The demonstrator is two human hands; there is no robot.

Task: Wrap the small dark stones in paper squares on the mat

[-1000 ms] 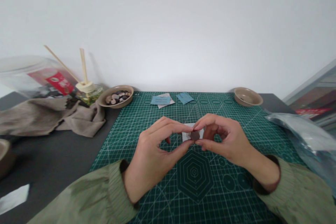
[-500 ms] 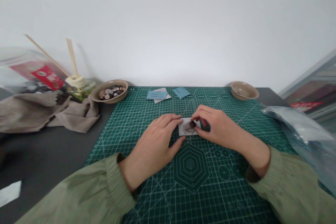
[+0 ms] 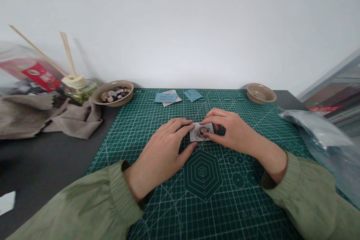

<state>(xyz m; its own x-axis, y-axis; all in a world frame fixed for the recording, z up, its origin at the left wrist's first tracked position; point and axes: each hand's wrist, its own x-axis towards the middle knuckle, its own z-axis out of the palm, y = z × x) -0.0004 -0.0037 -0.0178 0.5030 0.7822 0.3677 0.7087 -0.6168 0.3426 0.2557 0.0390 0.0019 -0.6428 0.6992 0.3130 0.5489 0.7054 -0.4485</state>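
A small white card-like sheet [image 3: 192,135] with a dark round smudge lies on the green cutting mat. My left hand [image 3: 165,144] holds it down at its left end, fingers on the upper corner and thumb by the lower edge. Over its right part is my right hand [image 3: 232,129], thumb and index finger apart. The right index fingertip touches the sheet's upper edge. Beside the right thumb tip, a small roundish piece [image 3: 203,130] rests on the smudge; its kind is too small to make out.
At the back left stands a brown bowl [image 3: 98,95] of small wood-coloured and dark pieces, near a reed diffuser [image 3: 74,81] and grey cloth [image 3: 73,118]. Blue packets [image 3: 193,95] lie at the mat's back. Another brown bowl [image 3: 261,97] and a clear plastic bag [image 3: 317,127] are on the right.
The dark piece pinched in my right hand no longer shows between the fingertips; a paler roundish piece shows on the smudge. Right index finger and thumb have spread. The view has shifted slightly.
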